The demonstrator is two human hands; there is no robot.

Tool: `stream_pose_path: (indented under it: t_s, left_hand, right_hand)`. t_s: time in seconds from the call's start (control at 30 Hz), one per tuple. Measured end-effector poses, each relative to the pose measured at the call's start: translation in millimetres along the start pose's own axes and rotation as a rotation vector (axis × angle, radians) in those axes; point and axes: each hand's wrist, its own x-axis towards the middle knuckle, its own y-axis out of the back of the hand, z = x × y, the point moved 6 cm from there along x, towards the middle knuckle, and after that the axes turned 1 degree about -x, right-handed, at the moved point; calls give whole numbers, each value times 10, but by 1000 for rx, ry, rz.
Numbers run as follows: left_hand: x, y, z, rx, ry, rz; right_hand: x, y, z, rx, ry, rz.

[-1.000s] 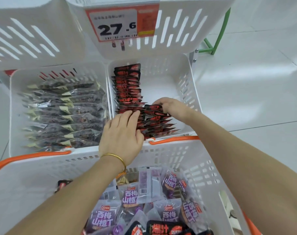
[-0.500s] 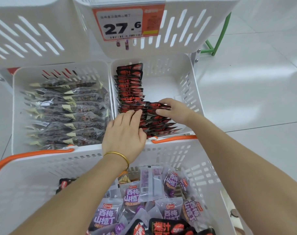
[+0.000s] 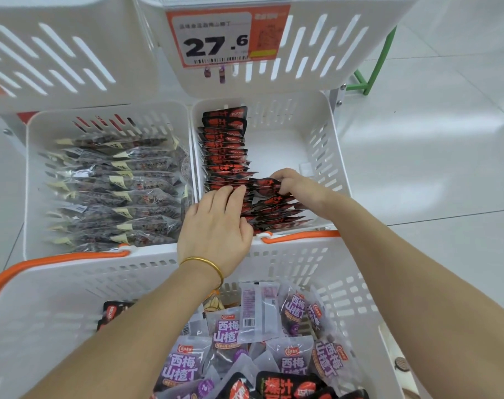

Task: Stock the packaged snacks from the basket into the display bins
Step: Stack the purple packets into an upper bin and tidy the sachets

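**A:** What sits closest?

**B:** The white basket (image 3: 72, 283) with orange handles. It holds purple snack packets (image 3: 184, 367), with a few black-and-red packs (image 3: 285, 384) at the bottom edge.

**A:** And the hands?

**B:** Both reach over its far rim into the right bin (image 3: 327, 156). The left hand (image 3: 216, 226), a gold bangle (image 3: 204, 262) on its wrist, lays straight fingers, held together, on the row of red-and-black packets (image 3: 225, 145) standing along that bin's left wall. The right hand (image 3: 297, 185) pinches the right end of a loose packet (image 3: 265, 185) above a shorter second row. I can't quite make out how its thumb sits.

**A:** Beyond that?

**B:** The left bin (image 3: 32, 182) beside it is packed with clear grey packets (image 3: 115, 191). Above hang two upper bins (image 3: 58, 53), the right one bearing a price tag (image 3: 225, 38) that reads 27.6.
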Motion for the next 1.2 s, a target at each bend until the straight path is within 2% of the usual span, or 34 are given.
stream_pose_path:
  t_s: [0.17, 0.27, 0.43, 0.6, 0.67, 0.73, 0.8, 0.9, 1.0, 1.07, 1.2]
  left_hand:
    - [5, -4, 2, -2, 2, -3]
    - [9, -10, -5, 10, 4, -25]
    - [-13, 10, 13, 46, 9, -65]
    - [-87, 129, 54, 106, 52, -103]
    - [-163, 287, 109, 28, 72, -61]
    - [-327, 458, 167, -101, 82, -5]
    - [-565, 586, 209, -208, 39, 9]
    - [-983, 695, 196, -329, -23, -54]
    - [-1389, 743, 127, -423, 1, -126]
    - [-1577, 763, 105, -434, 16, -155]
    - [-1724, 766, 133, -444, 26, -198]
  right_hand:
    - [-36, -23, -35, -31, -13, -29]
    - [-98, 22, -20, -32, 8, 17]
    - [-560, 138, -91, 77, 137, 182]
    - [-1482, 62, -63, 246, 241, 334]
    - [-1819, -52, 3, 266, 255, 391]
    - [-2079, -192, 95, 173, 262, 427]
    - [-2234, -378, 222, 62, 247, 384]
    - [-2307, -706, 486, -89, 137, 170]
    - [-2305, -929, 748, -446, 5, -33]
    - [-2310, -962, 870, -557, -74, -56]
    - [-2328, -933, 956, -527, -132, 39]
